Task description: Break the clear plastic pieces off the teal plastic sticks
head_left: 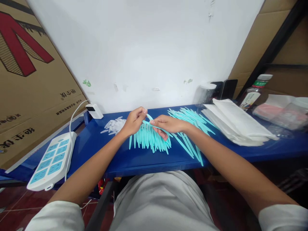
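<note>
Close together above the blue table, my two hands work on slim turquoise plastic sticks. My right hand (pixel 166 124) is closed, thumb and fingers gripping a turquoise stick (pixel 149 117); a second stick crosses just below it. Thumb and fingertips of my left hand (pixel 134 121) are pinched at that stick's upper end; any small piece between them is hidden. Beneath the hands lies a row of turquoise sticks (pixel 151 141), roughly side by side. To the right, partly behind my right forearm, spreads a looser heap of sticks (pixel 192 118). Small whitish translucent pieces (pixel 114 125) are piled beyond my left wrist.
A white power strip (pixel 51 160) sits at the table's left, its cable running to a small white device (pixel 94 111). White paper-like sheets (pixel 237 122), a clear jar (pixel 205 95) and a bottle (pixel 255 89) stand right. Behind rises a white wall (pixel 149 48); a cardboard box (pixel 36 96) flanks the left.
</note>
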A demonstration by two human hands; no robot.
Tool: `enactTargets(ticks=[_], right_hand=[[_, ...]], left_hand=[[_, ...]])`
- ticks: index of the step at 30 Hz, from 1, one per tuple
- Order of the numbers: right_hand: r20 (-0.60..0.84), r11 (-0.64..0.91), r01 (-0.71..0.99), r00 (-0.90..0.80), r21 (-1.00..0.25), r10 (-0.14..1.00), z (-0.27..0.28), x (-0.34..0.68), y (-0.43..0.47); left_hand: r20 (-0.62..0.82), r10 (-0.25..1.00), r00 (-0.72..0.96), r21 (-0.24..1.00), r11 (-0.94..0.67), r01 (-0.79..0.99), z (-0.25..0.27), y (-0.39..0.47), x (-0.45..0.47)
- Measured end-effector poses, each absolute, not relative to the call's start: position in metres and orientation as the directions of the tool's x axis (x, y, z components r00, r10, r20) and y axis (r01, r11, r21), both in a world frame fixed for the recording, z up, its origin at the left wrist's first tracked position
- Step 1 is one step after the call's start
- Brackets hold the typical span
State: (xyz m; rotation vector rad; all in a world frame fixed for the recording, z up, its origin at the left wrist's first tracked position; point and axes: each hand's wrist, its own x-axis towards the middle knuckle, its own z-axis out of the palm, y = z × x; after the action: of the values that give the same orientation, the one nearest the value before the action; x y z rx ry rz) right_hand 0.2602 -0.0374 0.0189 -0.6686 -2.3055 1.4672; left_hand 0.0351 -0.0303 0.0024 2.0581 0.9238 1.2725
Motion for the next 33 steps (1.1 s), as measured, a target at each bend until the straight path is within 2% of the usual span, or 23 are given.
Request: enactTargets(ticks=[7,13,17,22,26,28,31,33], right_hand=[[0.016,0.392,0.242,-0.834,-0.888,0.552,0.014,0.259,-0.035],[-0.007,0.391,0.243,-0.856,-0.888,0.518,0.010,0.257,-0.034],[-0.011,0.368,0.235,-0.855,-0.900,0.519,0.010,0.258,-0.033],[0.047,0.333,0.187,-0.809,-0.924,0.587,0.011,0.257,-0.033],[0.103,0.346,0.158,-0.772,-0.925,0.627,0.010,0.255,-0.032],[0.111,0.350,0.161,-0.758,-0.923,0.642,0.010,0.255,-0.033],[0.092,0.360,0.198,-0.756,-0.912,0.648,0.012,0.255,-0.034],[0.074,0.367,0.221,-0.764,-0.903,0.640,0.013,0.255,-0.035]], left_hand=[[0.580,0.750,0.317,0.676,-0.661,0.326,0.005,-0.038,0.042],[0.538,0.695,0.477,0.613,-0.711,0.345,0.006,-0.048,0.050],[0.491,0.748,0.447,0.720,-0.637,0.275,0.000,-0.044,0.050],[0.434,0.853,0.290,0.863,-0.487,0.139,-0.004,-0.029,0.045],[0.381,0.895,0.231,0.906,-0.411,0.099,-0.003,-0.025,0.044],[0.432,0.877,0.211,0.856,-0.472,0.211,-0.003,-0.026,0.045],[0.578,0.790,0.206,0.666,-0.602,0.439,-0.003,-0.029,0.043],[0.617,0.753,0.228,0.592,-0.635,0.497,-0.002,-0.030,0.041]])
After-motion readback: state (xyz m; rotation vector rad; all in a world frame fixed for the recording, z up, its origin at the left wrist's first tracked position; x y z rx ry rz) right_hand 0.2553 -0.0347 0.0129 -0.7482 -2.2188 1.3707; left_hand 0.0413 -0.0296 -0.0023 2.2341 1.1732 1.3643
